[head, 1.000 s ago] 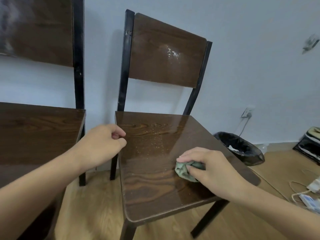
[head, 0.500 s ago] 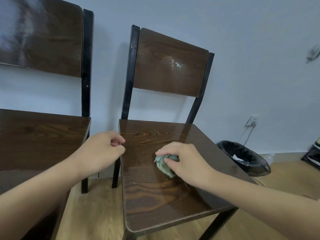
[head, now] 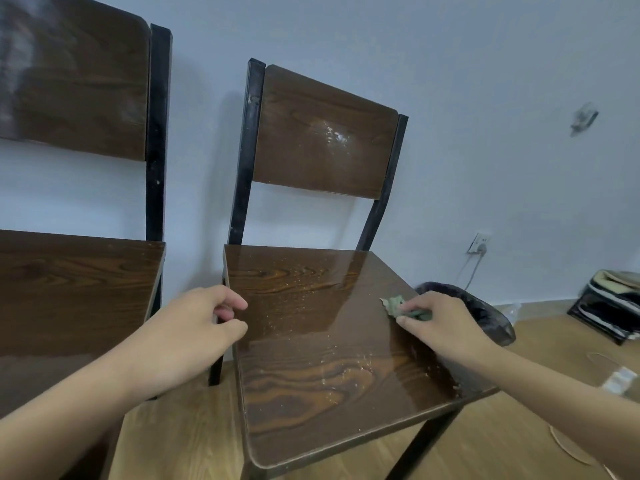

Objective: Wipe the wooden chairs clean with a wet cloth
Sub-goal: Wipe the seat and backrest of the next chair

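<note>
Across to the far right edge goes the right hand (head: pixel 441 322), sweeping the cloth (head: pixel 401 308) away from the middle of the seat where it sat half a second ago. That cloth is a small, crumpled, grey-green wad, pinched under the fingertips and pressed flat against the seat (head: pixel 322 344) of the right chair (head: pixel 322 140), close by the right rim and beside the black bin (head: pixel 485 313) on the floor behind.

Look at that seat: dark brown wood grain, glossy and wet, a pale reflection running up its back half, and a scatter of tiny droplets or specks across the middle and toward the front right corner. The backrest above carries a whitish smear with bright flecks near its centre. Black metal posts frame it, scuffed on the left one.

Over on the other side, the left hand (head: pixel 202 327) is curled in a loose fist at the seat's left edge, fingers tucked, holding nothing that can be seen; whether it grips the rim is hard to tell. It has barely shifted.

To the left stands the second chair (head: pixel 76 289), same dark wood, its seat duller, with a hazy sheen on the backrest.
</note>
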{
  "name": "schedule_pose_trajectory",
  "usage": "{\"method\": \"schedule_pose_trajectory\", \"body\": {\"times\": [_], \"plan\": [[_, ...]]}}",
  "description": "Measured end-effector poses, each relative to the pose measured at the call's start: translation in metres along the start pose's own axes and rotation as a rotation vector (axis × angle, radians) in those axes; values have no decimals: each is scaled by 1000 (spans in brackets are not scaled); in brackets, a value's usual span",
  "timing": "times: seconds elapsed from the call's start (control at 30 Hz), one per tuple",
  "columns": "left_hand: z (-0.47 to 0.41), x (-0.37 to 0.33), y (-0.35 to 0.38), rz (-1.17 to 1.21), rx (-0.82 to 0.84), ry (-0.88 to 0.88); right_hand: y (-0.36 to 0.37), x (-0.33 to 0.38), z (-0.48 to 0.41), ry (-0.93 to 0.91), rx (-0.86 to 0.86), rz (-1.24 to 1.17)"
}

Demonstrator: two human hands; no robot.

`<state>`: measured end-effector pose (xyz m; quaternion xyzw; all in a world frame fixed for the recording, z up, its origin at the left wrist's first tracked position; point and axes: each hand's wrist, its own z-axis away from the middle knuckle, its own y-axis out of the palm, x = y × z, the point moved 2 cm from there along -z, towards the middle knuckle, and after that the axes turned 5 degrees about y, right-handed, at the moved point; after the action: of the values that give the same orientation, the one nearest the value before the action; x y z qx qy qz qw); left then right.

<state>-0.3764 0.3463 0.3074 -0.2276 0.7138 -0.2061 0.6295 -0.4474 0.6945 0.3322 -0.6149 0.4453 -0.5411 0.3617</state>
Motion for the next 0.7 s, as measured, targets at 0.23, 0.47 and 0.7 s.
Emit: {"method": "schedule_pose_trajectory", "body": {"times": [0.23, 0.47, 0.7], "plan": [[4, 4, -4, 11, 16, 12, 20, 72, 78, -261, 78, -34], [7, 10, -14, 27, 5, -7, 31, 144, 134, -464, 258, -117], [-1, 13, -15, 99, -26, -40, 30, 129, 127, -501, 260, -193]]}}
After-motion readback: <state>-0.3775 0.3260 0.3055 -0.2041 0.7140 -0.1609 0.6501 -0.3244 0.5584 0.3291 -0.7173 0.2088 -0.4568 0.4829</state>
